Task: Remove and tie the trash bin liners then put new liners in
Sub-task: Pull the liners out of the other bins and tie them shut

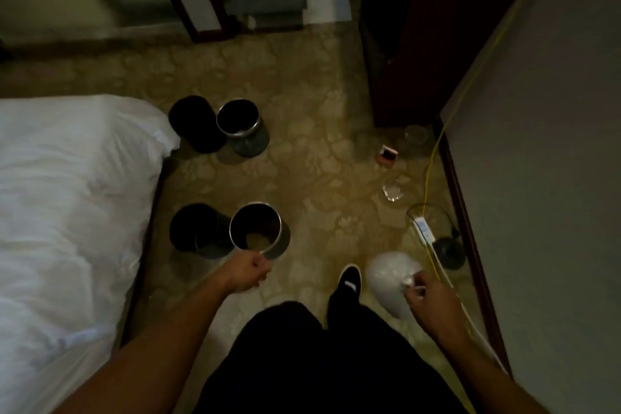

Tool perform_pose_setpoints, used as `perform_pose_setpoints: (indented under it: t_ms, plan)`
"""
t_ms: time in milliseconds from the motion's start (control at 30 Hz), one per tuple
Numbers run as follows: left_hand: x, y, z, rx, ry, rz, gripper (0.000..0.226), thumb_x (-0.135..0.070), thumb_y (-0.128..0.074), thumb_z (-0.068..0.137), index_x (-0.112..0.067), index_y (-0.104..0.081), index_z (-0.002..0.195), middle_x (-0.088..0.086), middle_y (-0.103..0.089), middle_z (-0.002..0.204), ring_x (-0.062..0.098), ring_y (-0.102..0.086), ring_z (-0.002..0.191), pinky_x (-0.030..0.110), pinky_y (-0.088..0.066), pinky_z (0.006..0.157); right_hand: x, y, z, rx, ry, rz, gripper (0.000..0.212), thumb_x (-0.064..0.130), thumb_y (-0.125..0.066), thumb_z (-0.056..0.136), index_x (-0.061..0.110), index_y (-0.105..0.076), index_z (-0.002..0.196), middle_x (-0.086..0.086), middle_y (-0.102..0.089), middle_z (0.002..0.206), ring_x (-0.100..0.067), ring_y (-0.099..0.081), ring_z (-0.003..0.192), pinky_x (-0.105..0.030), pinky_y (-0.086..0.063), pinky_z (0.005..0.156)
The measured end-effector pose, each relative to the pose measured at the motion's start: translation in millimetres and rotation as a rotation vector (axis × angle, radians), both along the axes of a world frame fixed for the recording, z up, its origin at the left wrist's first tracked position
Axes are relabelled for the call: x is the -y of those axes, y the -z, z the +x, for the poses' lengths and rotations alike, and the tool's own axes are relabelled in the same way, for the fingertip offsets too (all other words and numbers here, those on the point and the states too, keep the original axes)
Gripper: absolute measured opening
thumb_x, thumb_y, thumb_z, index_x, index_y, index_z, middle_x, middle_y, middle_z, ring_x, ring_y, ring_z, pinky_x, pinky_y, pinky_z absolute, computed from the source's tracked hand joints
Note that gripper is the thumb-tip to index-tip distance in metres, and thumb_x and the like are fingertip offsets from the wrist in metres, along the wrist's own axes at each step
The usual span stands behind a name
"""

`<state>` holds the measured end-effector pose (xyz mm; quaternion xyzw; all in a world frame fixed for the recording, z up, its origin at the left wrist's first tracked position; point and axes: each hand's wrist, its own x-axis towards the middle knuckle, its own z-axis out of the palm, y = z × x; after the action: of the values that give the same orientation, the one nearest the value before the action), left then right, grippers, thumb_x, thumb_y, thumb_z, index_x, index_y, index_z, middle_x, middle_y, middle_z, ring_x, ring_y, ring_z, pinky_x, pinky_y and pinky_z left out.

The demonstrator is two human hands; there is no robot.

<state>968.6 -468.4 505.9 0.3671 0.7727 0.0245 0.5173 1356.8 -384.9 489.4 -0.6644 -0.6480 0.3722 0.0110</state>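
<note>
Right grip (424,296) grasps the neck of a filled white liner (386,279), above the carpet (319,178) beside a shoe (349,282). Left grip (250,270) is clenched at the near steel bin (242,225) rim; the blur hides whether it holds it. Bed (67,195) stands left, power strip (424,228) right.

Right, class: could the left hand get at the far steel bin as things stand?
Probably not without leaning forward: the left hand grips the rim of the near steel bin, and the far steel bin stands beyond it, carpet between.
</note>
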Motion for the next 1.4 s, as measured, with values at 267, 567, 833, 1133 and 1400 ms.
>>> perform_pose_setpoints:
  t_ms: [267,567,833,1133,1400]
  plan:
    - [-94,5,-80,-0.040,-0.088,-0.046,0.016,-0.030,-0.062,0.095,-0.022,-0.071,0.084,-0.003,-0.074,0.077,0.015,-0.072,0.072,0.038,-0.061,0.077,-237,-45,-132,-0.178,-0.207,0.142,0.009,0.032,-0.065,0.095,0.025,-0.064,0.089,0.007,-0.068,0.083,-0.012,-0.066,0.077,-0.026,-0.047,0.066]
    - [-267,27,-182,0.044,-0.210,-0.035,0.021,-0.013,-0.059,0.096,-0.004,-0.071,0.081,0.007,-0.068,0.070,0.017,-0.062,0.060,0.023,-0.048,0.058,-454,-44,-246,-0.096,-0.259,0.092,0.011,0.034,-0.070,0.092,0.024,-0.069,0.094,0.000,-0.074,0.091,-0.017,-0.070,0.084,-0.037,-0.059,0.074]
    - [-508,-3,-263,0.088,-0.060,0.092,0.026,-0.021,-0.058,0.099,-0.001,-0.066,0.083,0.001,-0.064,0.069,0.001,-0.057,0.055,0.018,-0.044,0.056,-581,-41,-277,-0.013,-0.147,0.031,0.014,0.037,-0.064,0.097,0.024,-0.067,0.091,-0.006,-0.075,0.091,-0.023,-0.072,0.084,-0.031,-0.048,0.069]
    - [-728,-7,-354,0.172,-0.147,0.168,0.015,-0.014,-0.056,0.099,-0.013,-0.067,0.089,0.006,-0.067,0.081,0.012,-0.061,0.068,0.028,-0.050,0.073,-734,-7,-355,0.069,-0.072,-0.099,0.014,0.034,-0.063,0.097,0.020,-0.064,0.097,-0.009,-0.074,0.096,-0.032,-0.070,0.096,-0.035,-0.050,0.075]
    - [-805,-12,-457,0.037,-0.321,0.012,0.025,-0.019,-0.061,0.096,-0.016,-0.063,0.071,-0.001,-0.062,0.065,0.011,-0.055,0.055,0.022,-0.041,0.050,-912,-9,-515,-0.019,-0.310,-0.129,0.022,0.050,-0.064,0.092,0.031,-0.066,0.102,0.001,-0.077,0.100,-0.024,-0.072,0.101,-0.030,-0.054,0.082]
